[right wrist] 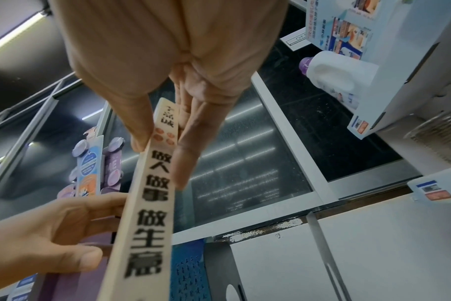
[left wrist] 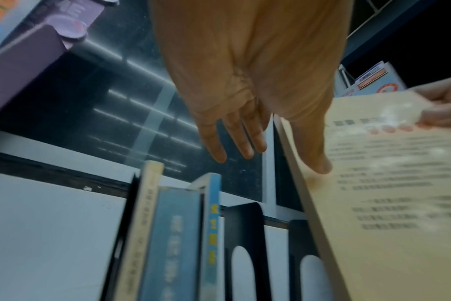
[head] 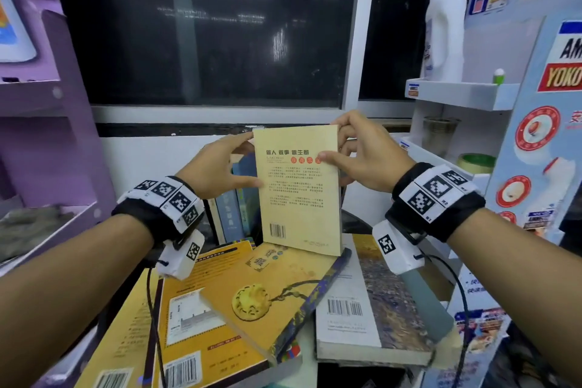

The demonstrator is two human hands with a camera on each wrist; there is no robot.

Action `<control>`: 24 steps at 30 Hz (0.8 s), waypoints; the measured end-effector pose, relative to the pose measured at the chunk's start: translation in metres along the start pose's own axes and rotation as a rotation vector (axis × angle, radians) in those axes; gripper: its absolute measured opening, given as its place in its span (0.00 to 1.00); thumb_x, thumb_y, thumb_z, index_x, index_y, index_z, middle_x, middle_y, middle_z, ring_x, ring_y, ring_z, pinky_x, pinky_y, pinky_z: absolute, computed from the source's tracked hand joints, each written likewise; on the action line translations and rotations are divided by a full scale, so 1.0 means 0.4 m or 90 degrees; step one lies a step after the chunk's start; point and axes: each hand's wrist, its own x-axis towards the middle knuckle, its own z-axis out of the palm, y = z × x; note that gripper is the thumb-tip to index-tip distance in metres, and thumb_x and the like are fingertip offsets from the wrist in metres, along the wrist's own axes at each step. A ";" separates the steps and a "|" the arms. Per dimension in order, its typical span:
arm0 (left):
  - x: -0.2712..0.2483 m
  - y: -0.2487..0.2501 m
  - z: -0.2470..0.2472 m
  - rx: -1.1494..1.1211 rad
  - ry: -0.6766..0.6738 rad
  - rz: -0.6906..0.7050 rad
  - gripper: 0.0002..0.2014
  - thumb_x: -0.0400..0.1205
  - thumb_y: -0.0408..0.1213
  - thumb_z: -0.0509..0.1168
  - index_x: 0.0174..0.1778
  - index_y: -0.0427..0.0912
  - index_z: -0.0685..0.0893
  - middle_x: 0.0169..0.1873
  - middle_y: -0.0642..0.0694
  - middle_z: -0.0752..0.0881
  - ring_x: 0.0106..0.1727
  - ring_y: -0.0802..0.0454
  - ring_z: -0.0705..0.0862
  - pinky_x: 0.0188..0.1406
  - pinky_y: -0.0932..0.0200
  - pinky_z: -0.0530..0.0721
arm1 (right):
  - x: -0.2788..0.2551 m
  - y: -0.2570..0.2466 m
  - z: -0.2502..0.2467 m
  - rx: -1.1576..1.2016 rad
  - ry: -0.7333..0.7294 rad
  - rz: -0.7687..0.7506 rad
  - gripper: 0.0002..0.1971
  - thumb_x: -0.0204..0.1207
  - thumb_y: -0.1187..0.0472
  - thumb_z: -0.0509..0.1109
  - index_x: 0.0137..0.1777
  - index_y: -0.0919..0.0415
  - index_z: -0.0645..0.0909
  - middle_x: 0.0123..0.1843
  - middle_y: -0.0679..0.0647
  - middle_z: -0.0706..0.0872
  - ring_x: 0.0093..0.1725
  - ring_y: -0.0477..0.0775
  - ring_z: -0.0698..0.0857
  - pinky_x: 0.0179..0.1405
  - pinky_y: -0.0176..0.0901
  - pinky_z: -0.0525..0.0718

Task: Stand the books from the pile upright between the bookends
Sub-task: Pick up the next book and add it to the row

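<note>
I hold a cream book (head: 299, 198) upright with its back cover facing me, above the pile. My left hand (head: 248, 164) pinches its left edge, thumb on the cover and straight fingers behind. My right hand (head: 333, 148) pinches the top of the spine (right wrist: 147, 224) between thumb and fingers. Behind the book, blue books (head: 233, 208) stand upright next to a black bookend (left wrist: 245, 234). The pile lies in front: a yellow book with a medallion (head: 267, 287), another yellow book (head: 189, 340) and a grey-white book (head: 362, 309). I cannot tell whether the cream book's lower edge touches the pile.
A white shelf unit (head: 456, 94) at the right carries a white bottle with a purple cap (head: 444, 28), a glass (head: 439, 135) and a tape roll (head: 475, 162). A purple shelf (head: 47, 104) stands at the left. A dark window (head: 204, 25) is behind.
</note>
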 end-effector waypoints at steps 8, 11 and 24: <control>0.072 -0.127 -0.016 0.170 -0.040 -0.047 0.47 0.69 0.52 0.82 0.83 0.49 0.70 0.78 0.51 0.73 0.74 0.48 0.75 0.71 0.56 0.73 | 0.059 -0.049 0.077 -0.018 0.035 0.005 0.18 0.77 0.60 0.77 0.56 0.63 0.69 0.48 0.53 0.83 0.49 0.48 0.88 0.25 0.42 0.90; 0.095 -0.169 -0.005 0.196 -0.076 -0.043 0.50 0.67 0.55 0.82 0.84 0.47 0.69 0.81 0.49 0.71 0.79 0.46 0.72 0.78 0.52 0.70 | 0.086 -0.069 0.105 -0.067 0.051 0.002 0.19 0.77 0.58 0.77 0.56 0.60 0.69 0.44 0.50 0.82 0.46 0.46 0.87 0.25 0.41 0.90; 0.120 -0.241 0.035 0.199 -0.096 0.035 0.42 0.70 0.57 0.79 0.80 0.57 0.71 0.73 0.55 0.80 0.70 0.50 0.79 0.70 0.42 0.78 | 0.157 -0.121 0.184 -0.089 0.063 0.025 0.19 0.78 0.60 0.76 0.55 0.60 0.67 0.41 0.45 0.76 0.52 0.54 0.88 0.32 0.50 0.92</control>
